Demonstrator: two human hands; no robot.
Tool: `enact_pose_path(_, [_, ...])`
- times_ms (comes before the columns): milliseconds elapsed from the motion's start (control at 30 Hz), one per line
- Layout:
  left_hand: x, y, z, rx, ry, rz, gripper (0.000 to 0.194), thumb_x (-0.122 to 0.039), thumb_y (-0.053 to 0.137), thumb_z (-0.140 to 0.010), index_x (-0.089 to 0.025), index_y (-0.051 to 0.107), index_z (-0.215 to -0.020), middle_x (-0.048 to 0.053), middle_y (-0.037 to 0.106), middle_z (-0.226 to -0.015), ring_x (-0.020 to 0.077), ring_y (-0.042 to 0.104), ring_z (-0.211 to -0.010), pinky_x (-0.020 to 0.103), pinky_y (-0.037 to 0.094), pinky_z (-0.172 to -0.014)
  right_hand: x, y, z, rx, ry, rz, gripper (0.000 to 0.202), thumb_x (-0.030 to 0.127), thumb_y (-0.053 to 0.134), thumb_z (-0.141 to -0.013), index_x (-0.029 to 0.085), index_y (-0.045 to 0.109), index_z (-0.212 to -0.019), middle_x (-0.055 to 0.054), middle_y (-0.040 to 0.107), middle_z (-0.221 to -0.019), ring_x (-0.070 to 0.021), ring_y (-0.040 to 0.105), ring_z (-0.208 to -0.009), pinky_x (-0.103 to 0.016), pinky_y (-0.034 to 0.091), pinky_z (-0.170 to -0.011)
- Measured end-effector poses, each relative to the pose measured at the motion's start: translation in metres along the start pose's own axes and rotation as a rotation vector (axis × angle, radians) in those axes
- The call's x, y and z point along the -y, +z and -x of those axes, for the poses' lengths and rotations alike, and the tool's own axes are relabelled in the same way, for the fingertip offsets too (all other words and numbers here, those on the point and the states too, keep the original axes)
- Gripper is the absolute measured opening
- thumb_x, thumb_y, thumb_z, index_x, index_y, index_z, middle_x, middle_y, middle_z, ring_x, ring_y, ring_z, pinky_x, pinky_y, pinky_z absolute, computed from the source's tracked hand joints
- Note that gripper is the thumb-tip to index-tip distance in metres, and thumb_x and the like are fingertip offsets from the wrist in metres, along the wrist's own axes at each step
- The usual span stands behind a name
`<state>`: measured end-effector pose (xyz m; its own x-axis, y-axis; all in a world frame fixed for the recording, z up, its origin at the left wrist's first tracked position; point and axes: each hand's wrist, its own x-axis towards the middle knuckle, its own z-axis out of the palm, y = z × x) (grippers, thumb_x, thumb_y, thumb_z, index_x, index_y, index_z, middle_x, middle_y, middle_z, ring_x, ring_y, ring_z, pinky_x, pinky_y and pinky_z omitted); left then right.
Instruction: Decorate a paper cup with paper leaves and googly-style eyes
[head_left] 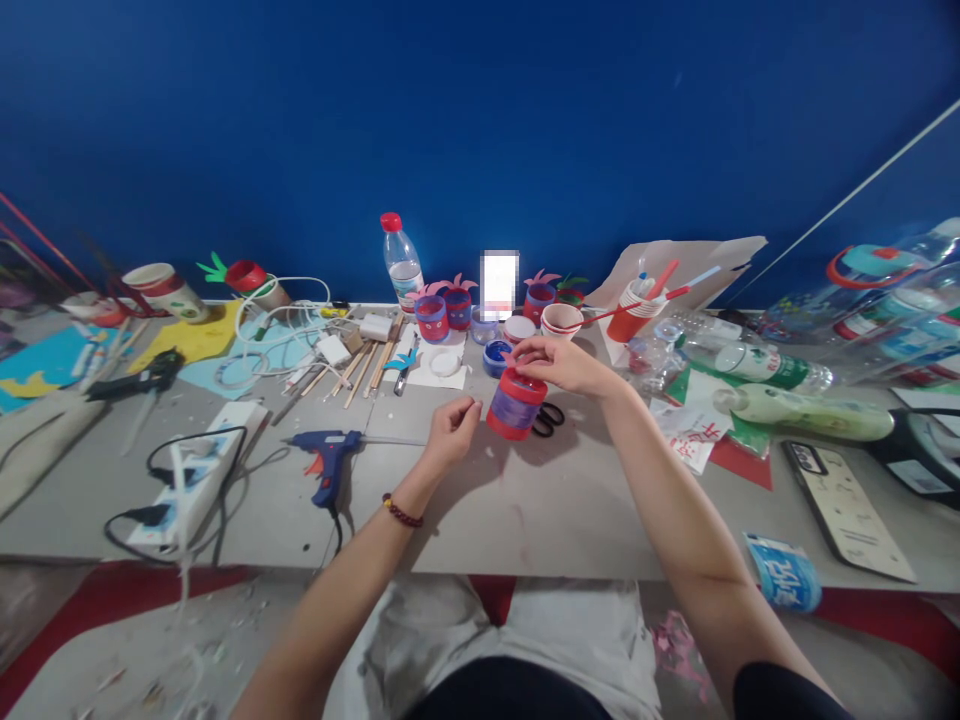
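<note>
My right hand (559, 362) grips the top rim of a red cup (516, 425) with a purple band around its middle, tilted above the table. A bit of pink paper (509, 360) shows at the rim by my fingertips. My left hand (454, 428) is closed just left of the cup, apart from it, thumb and fingers pressed together; whatever they hold, if anything, is hidden. Black-handled scissors (549, 420) lie partly behind the cup. Farther back stand an open pot of blue paint (496, 357) and several similar decorated cups (432, 320) with pink paper leaves.
A blue glue gun (330, 460) and a power strip (199, 480) with cables lie to the left. At the back are a water bottle (403, 265) and a paper cup (561, 320) with a brush. Plastic bottles (776, 365) and a phone (847, 510) lie right.
</note>
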<state>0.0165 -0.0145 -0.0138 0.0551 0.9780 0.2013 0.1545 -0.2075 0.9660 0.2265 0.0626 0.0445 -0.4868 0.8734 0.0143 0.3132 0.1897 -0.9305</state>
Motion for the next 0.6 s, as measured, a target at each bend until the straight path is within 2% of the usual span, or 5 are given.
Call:
enact_pose_path(100, [0.001,0.0,-0.001,-0.037,-0.03,0.033,0.053,-0.048,0.057,-0.081,-0.019,0.027,-0.05,-0.005,0.021,-0.051,0.0082,0.022,-0.05,0.027,0.018,-0.051,-0.001,0.0,0.0,-0.004,0.0,0.001,0.025,0.029,0.066,-0.083,0.019,0.065,-0.106,-0.007,0.071,-0.097,-0.0201,0.067,-0.093,-0.033,0.056,-0.08])
enact_pose_path(200, [0.007,-0.001,-0.003,-0.045,-0.129,0.153,0.059,-0.06,0.06,-0.077,-0.019,0.029,-0.046,-0.006,0.022,-0.046,0.0071,0.021,-0.046,0.027,0.016,-0.047,0.0,0.001,0.0,0.0,0.006,-0.006,0.025,0.029,0.066,-0.082,0.019,0.065,-0.105,-0.007,0.071,-0.095,-0.02,0.067,-0.092,-0.033,0.056,-0.079])
enact_pose_path(333, [0.012,-0.003,-0.008,0.033,-0.267,0.504,0.062,-0.065,0.056,-0.079,-0.02,0.029,-0.046,-0.007,0.019,-0.044,0.0067,0.02,-0.041,0.024,0.017,-0.041,0.002,0.001,0.0,0.0,0.02,-0.006,0.025,0.028,0.066,-0.082,0.019,0.065,-0.105,-0.007,0.071,-0.096,-0.0202,0.067,-0.091,-0.035,0.056,-0.08])
enact_pose_path(467, [0.005,-0.008,-0.01,0.179,-0.363,0.915,0.05,-0.048,0.057,-0.086,-0.017,0.035,-0.054,-0.006,0.024,-0.053,0.0064,0.024,-0.045,0.02,0.025,-0.042,0.003,-0.001,0.001,-0.01,0.015,-0.002,0.025,0.029,0.067,-0.082,0.019,0.065,-0.105,-0.008,0.07,-0.099,-0.0205,0.067,-0.094,-0.036,0.056,-0.083])
enact_pose_path(600, [-0.003,-0.009,-0.009,0.197,-0.363,1.015,0.027,-0.03,0.062,-0.083,-0.017,0.045,-0.066,-0.004,0.031,-0.063,0.0073,0.035,-0.053,0.02,0.035,-0.051,0.005,-0.001,0.002,-0.006,0.013,0.001,0.024,0.029,0.067,-0.082,0.02,0.066,-0.104,-0.008,0.07,-0.1,-0.0204,0.066,-0.093,-0.036,0.055,-0.083])
